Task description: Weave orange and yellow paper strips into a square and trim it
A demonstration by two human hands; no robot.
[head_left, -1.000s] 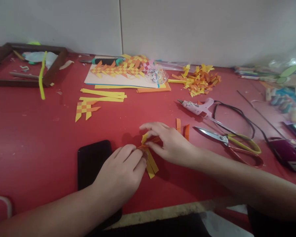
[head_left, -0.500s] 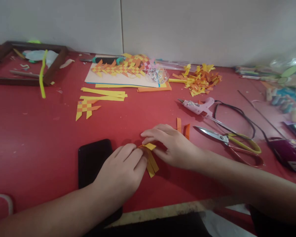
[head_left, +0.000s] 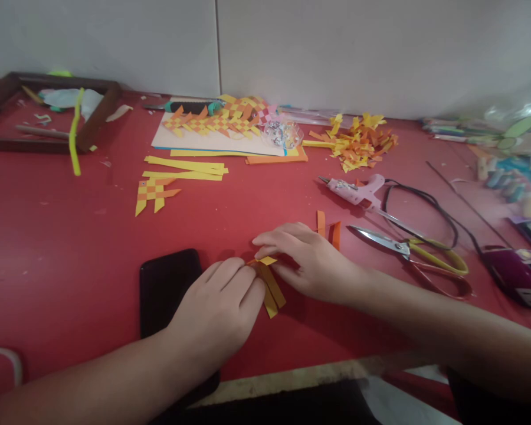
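Both hands meet over a small weave of yellow and orange paper strips lying on the red table. My left hand has its fingers curled and pressed on the left side of the strips. My right hand pinches the strips from the right, thumb under and fingers over the top. Yellow strip ends stick out below the hands. Two short orange strips stand just behind my right hand.
A black phone lies under my left forearm. Scissors, a pink glue gun with its cable, and a purple plug lie to the right. Farther back are yellow strips, a woven piece, a scrap pile, and a wooden frame.
The yellow strip end that stood up between my fingers a second ago has been folded down flat over the weave. Both hands stay in place.
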